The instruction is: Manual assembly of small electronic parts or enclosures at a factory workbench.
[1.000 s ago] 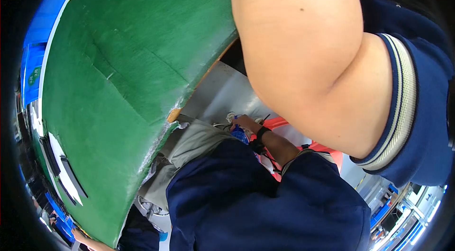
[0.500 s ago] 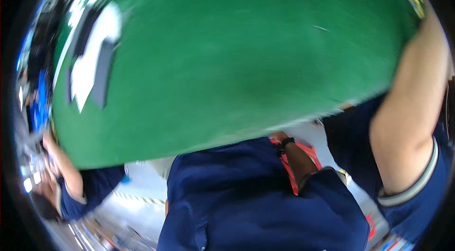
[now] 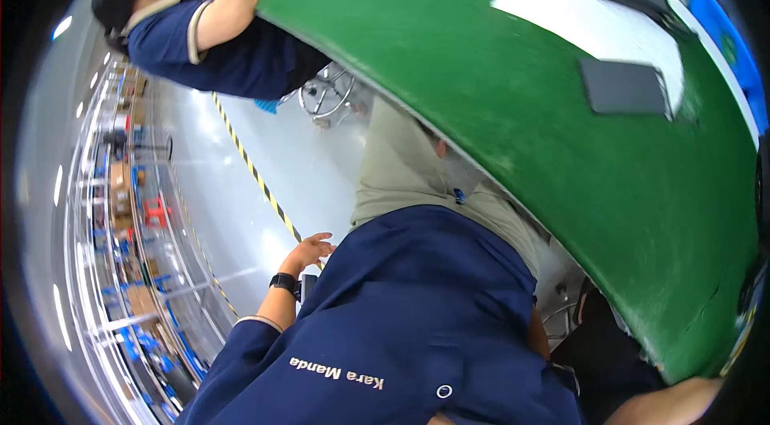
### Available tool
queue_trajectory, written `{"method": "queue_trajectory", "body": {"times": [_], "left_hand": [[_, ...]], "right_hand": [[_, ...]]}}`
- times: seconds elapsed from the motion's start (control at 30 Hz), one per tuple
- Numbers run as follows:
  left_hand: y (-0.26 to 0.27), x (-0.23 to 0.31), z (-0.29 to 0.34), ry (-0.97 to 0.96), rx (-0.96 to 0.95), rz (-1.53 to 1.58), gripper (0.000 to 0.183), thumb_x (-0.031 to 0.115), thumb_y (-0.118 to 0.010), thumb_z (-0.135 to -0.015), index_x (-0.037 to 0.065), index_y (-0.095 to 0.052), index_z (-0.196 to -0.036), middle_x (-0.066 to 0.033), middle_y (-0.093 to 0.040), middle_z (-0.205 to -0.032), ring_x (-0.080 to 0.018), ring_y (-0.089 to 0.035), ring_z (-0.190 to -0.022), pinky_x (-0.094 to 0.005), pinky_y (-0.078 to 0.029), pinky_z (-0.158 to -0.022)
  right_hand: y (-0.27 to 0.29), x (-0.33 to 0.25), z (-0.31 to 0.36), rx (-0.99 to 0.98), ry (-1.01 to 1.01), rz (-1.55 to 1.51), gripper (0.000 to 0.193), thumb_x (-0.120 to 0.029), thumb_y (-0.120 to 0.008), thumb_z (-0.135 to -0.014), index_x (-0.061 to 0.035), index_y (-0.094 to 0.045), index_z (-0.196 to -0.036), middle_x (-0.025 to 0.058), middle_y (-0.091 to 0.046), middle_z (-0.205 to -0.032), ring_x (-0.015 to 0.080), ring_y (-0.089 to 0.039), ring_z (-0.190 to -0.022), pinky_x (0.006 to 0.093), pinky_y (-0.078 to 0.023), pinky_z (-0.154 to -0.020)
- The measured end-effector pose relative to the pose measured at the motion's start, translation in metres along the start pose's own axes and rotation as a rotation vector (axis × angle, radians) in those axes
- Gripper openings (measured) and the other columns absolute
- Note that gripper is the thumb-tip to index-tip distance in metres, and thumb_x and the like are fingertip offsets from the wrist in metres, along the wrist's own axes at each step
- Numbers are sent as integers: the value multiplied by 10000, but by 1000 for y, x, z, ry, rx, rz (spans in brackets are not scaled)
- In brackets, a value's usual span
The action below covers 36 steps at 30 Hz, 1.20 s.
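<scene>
My left hand hangs beside my left hip, its fingers loosely stretched out with nothing in them. A black watch is on that wrist, and a small grey thing shows next to it. My right hand is hidden; only a strip of right forearm shows beside my torso. In front of me, the green table slants down to the right. On it lie white paper sheets and dark flat pieces, among them a dark grey pad. Neither hand touches these.
A co-worker in a navy shirt leans on the table at far left. Another person's arm is at the lower right. Shelving with boxes stands on the left, past a black-yellow floor line. A wheeled stool is under the table.
My view has swung left, so the paper and dark pads now appear at the upper right. My left hand has come into sight; my right hand, seen before by a red thing, is out of sight.
</scene>
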<state>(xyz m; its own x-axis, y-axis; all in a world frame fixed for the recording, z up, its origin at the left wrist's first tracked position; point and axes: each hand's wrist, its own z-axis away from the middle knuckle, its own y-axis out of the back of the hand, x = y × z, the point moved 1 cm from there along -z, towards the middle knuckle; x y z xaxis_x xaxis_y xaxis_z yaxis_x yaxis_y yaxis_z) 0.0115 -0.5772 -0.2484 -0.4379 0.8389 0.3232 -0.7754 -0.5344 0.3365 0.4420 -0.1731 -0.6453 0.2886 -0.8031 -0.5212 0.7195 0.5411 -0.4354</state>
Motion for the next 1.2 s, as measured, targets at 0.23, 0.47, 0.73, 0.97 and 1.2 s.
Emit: {"method": "queue_trajectory", "body": {"times": [0.23, 0.47, 0.73, 0.97, 1.2], "left_hand": [[-27, -40, 0, 97, -2, 133, 695, 343, -694, -794, 150, -375, -1380, -89, -570, -1228, -249, -548, -1057, -416, -471, -836], [15, -75, 36, 15, 382, 303, 643, 330, -702, -790, 121, -446, -1341, -173, -521, -1279, -261, -536, -1121, -383, -452, -894], [43, -89, 88, -63, 501, 498, 628, 265, -699, -794, 115, -440, -1346, -145, -512, -1285, -224, -553, -1078, -354, -438, -913], [-77, -83, 21, -401, 207, 64, 714, 254, -719, -735, 95, -407, -1357, -171, -439, -1355, -343, -434, -1217, -393, -346, -1033], [-131, -64, -6, -241, 26, 176, 579, 271, -705, -728, 156, -530, -1267, -158, -665, -974, -307, -626, -892, -375, -484, -798]], "right_hand": [[-36, -154, -7, -168, -141, 349, 323, -268, -512, -878, -67, -606, -1113, 107, -610, -1126, 213, -551, -1041, 332, -407, -927], [-90, -222, -33, -347, -334, 658, 338, -269, -515, -873, -65, -590, -1132, 120, -592, -1149, 232, -538, -1058, 338, -403, -934], [-141, -260, -68, -496, -529, 924, 358, -269, -519, -866, -63, -572, -1154, 134, -571, -1175, 253, -524, -1078, 345, -398, -941], [-179, -273, -73, -586, -658, 1072, 377, -270, -523, -861, -61, -556, -1172, 147, -553, -1198, 271, -511, -1096, 351, -393, -947], [-173, -300, -66, -590, -715, 1162, 397, -271, -526, -855, -60, -540, -1191, 160, -534, -1220, 290, -499, -1114, 357, -389, -953]]}}
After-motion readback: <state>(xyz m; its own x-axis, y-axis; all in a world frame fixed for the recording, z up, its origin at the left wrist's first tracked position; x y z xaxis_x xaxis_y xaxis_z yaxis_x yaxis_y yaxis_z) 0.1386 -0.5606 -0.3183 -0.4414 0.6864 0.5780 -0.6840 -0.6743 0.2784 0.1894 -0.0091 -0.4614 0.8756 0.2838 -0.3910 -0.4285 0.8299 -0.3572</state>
